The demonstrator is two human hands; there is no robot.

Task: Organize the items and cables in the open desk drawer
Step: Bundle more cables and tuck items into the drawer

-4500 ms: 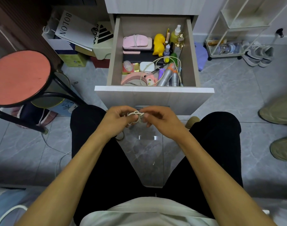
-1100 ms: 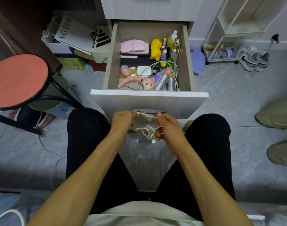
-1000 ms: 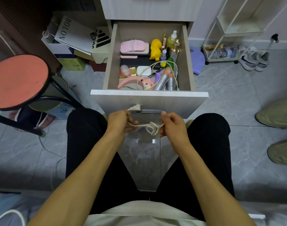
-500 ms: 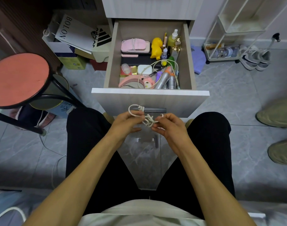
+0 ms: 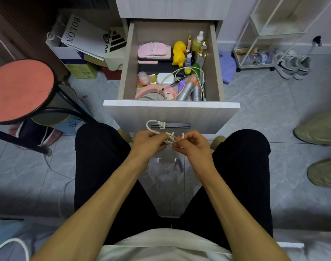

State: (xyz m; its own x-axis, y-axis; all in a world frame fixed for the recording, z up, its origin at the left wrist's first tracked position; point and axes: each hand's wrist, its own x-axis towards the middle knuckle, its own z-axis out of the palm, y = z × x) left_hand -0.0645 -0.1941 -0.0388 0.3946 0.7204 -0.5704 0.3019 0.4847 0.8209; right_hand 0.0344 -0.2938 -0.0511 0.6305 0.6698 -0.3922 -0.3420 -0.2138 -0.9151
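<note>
I sit facing the open drawer (image 5: pixel 171 110). In front of its panel, above my knees, both hands work a short white cable (image 5: pixel 170 138) bunched into a knot. My left hand (image 5: pixel 148 143) pinches one side of it, and a loop with a white plug (image 5: pixel 161 124) sticks up from that hand. My right hand (image 5: pixel 192 145) pinches the other side. In the drawer lie a pink case (image 5: pixel 154 50), a yellow duck toy (image 5: pixel 178 53), bottles, two silver cans (image 5: pixel 192 90) and a second loose white cable (image 5: pixel 187 69).
A red-topped stool (image 5: pixel 19 91) stands at my left. Bags and boxes (image 5: pixel 85 48) crowd the floor left of the drawer. A white wire rack (image 5: pixel 264 44) and sneakers (image 5: pixel 292 65) are at the right. Another person's shoes (image 5: pixel 321 147) sit at the right edge.
My hands pulled the cable taut between them, then came back together. The plug end now loops up higher above my left hand, and the knot is bunched between my fingertips.
</note>
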